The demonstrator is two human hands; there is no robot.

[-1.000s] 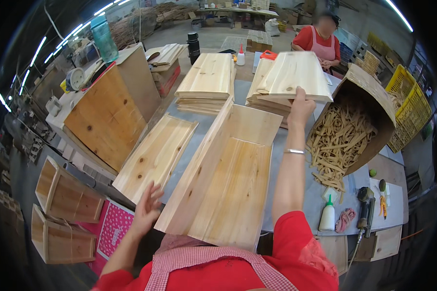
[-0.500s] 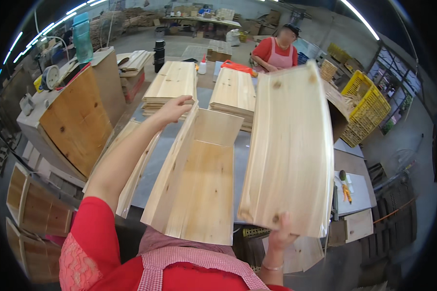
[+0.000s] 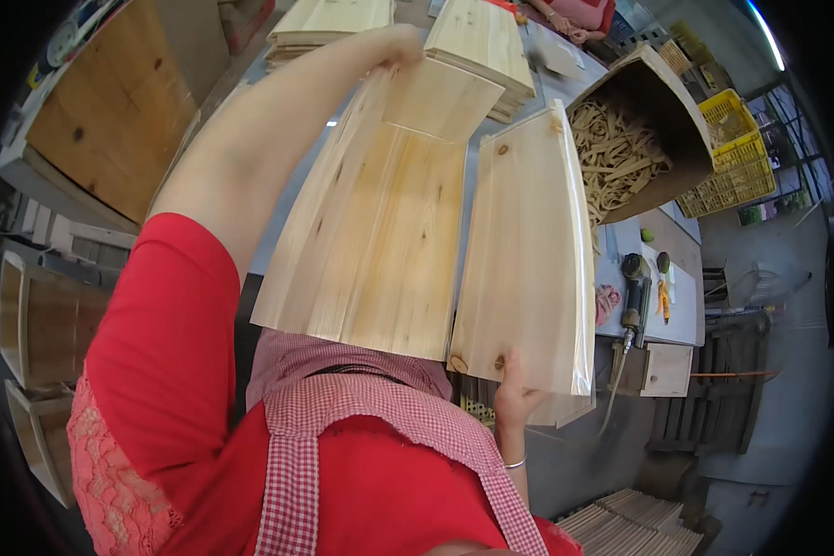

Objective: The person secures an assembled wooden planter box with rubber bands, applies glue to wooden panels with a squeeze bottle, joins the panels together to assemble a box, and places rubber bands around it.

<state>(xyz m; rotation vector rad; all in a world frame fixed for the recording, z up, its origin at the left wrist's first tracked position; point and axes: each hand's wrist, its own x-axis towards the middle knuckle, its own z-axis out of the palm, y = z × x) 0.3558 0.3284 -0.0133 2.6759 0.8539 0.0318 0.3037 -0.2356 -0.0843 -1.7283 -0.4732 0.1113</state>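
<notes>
A head-worn fisheye looks steeply down, close above the wearer's apron (image 3: 380,396) and the worktable (image 3: 612,255).

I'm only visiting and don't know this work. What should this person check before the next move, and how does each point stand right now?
1. Right hand has hold of the loose board: ok, at its near end, thumb on its face.
2. Left hand is at the far end of the open wooden box: ok.
3. Left hand's grip is firm: cannot tell, its fingers are mostly hidden.
4. Board is flush along the box's right side: not ok, a narrow gap shows toward the far end.
5. Pistol-shaped tool with a hose is away from both hands: ok, off to the right.
</notes>
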